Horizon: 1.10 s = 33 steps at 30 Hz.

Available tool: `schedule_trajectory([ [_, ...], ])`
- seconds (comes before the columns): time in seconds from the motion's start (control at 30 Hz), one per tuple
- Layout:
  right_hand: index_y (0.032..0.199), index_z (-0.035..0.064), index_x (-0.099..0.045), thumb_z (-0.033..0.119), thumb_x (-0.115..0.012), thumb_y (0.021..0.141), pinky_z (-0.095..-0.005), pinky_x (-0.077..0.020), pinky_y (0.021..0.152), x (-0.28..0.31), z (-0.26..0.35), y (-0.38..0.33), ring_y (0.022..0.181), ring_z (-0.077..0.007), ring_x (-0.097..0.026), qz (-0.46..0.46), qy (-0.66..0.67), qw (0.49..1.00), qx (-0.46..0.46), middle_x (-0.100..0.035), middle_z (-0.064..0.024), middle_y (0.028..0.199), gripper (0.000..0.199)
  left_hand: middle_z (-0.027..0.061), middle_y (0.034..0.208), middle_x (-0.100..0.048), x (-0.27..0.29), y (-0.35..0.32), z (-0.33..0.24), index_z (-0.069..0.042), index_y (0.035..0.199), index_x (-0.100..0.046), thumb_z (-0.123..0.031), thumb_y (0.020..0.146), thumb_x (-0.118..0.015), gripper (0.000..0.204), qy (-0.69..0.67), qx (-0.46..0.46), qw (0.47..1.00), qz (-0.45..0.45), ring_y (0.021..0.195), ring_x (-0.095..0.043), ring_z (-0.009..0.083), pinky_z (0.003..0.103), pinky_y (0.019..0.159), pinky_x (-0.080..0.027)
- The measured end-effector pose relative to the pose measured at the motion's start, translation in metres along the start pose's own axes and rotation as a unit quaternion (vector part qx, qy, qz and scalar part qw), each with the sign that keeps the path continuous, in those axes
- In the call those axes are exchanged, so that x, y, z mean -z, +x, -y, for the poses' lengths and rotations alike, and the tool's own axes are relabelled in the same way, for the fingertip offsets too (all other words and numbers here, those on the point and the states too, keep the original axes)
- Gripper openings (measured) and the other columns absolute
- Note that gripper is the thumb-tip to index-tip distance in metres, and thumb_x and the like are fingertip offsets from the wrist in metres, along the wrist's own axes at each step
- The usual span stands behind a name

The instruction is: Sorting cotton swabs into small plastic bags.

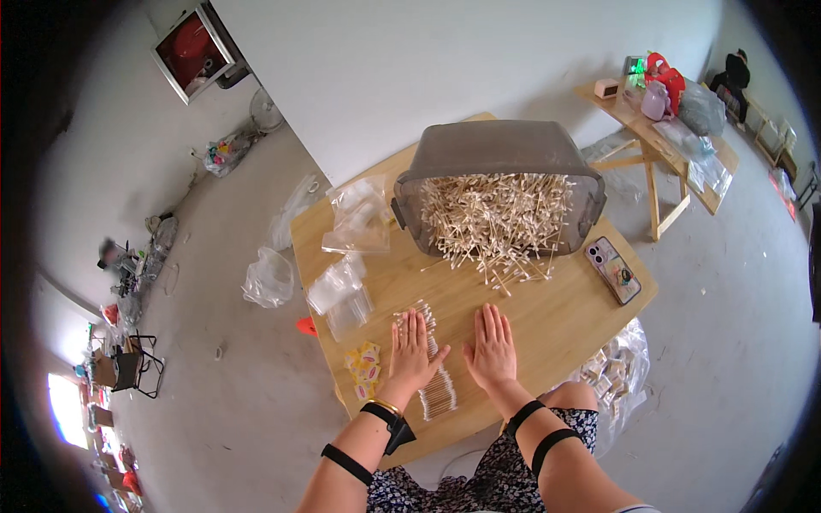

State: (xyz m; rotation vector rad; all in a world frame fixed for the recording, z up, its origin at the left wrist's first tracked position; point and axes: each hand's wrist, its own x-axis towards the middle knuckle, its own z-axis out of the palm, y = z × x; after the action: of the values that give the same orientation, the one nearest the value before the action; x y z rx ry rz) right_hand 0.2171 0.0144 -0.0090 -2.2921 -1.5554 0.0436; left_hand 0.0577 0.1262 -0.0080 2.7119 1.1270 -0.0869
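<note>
On the wooden table (556, 329) a row of cotton swabs (439, 398) is laid side by side, running toward the near edge. My left hand (413, 355) rests flat, palm down, over the left side of that row, its fingers stretched out. To the right of the row my right hand (493, 349) is also flat, fingers extended and nothing in it. Beyond both hands a grey translucent bin (492, 145) lies tipped on its side. A heap of loose cotton swabs (500, 214) spills from its mouth onto the tabletop.
Clear plastic bags (338, 286) lie along the table's left side, with small yellow-and-white labels (363, 368) nearer me. A phone (613, 270) sits at the right edge. Below that edge, a clear sack (616, 376) holds small packs. A second table (641, 132) stands far right.
</note>
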Motion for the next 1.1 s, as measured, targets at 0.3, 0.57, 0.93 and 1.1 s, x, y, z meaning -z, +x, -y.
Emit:
schedule_trajectory([
  [0.3,0.149,-0.0041,-0.036,0.04,-0.049,0.098,-0.0437,-0.0156,0.125,0.0,0.005,0.0,0.15,-0.0299,-0.022,-0.006,0.011,1.0,0.001,-0.031,-0.0184,0.159,0.069,0.0229,0.165,-0.004,0.006,0.017,0.015,0.007,0.156,-0.006,-0.066,0.098,-0.032,0.096,0.003,0.03,1.0,-0.001,0.154,0.0,0.0343,0.05,0.124,0.002],
  [0.57,0.151,-0.0045,-0.032,0.04,-0.048,0.098,-0.0427,-0.0135,0.125,-0.001,0.001,-0.001,0.151,-0.0296,-0.019,0.013,0.013,1.0,-0.004,-0.028,-0.0175,0.16,0.071,0.022,0.165,-0.009,0.011,0.019,0.018,0.007,0.156,-0.007,-0.065,0.099,-0.029,0.094,0.027,0.003,1.0,0.0,0.155,-0.002,0.0313,0.051,0.123,0.005],
  [0.93,0.15,-0.003,-0.035,0.038,-0.049,0.097,-0.0428,-0.0166,0.124,0.001,-0.001,-0.002,0.15,-0.0294,-0.023,-0.009,0.012,1.0,-0.006,-0.031,-0.0173,0.158,0.068,0.0223,0.161,-0.02,0.013,0.014,0.018,0.002,0.156,-0.014,-0.06,0.101,-0.031,0.085,-0.045,0.036,0.997,-0.055,0.152,-0.014,0.0331,0.053,0.124,0.0],
  [1.1,0.148,-0.0015,-0.039,0.034,-0.051,0.097,-0.0432,-0.0191,0.123,0.002,0.006,0.002,0.149,-0.0303,-0.026,-0.026,0.06,0.998,0.006,-0.034,-0.0174,0.156,0.063,0.0226,0.161,-0.019,0.003,0.005,0.049,0.002,0.156,-0.014,-0.056,0.102,-0.032,0.081,-0.164,0.079,0.962,-0.205,0.152,-0.014,0.0352,0.053,0.123,-0.002],
])
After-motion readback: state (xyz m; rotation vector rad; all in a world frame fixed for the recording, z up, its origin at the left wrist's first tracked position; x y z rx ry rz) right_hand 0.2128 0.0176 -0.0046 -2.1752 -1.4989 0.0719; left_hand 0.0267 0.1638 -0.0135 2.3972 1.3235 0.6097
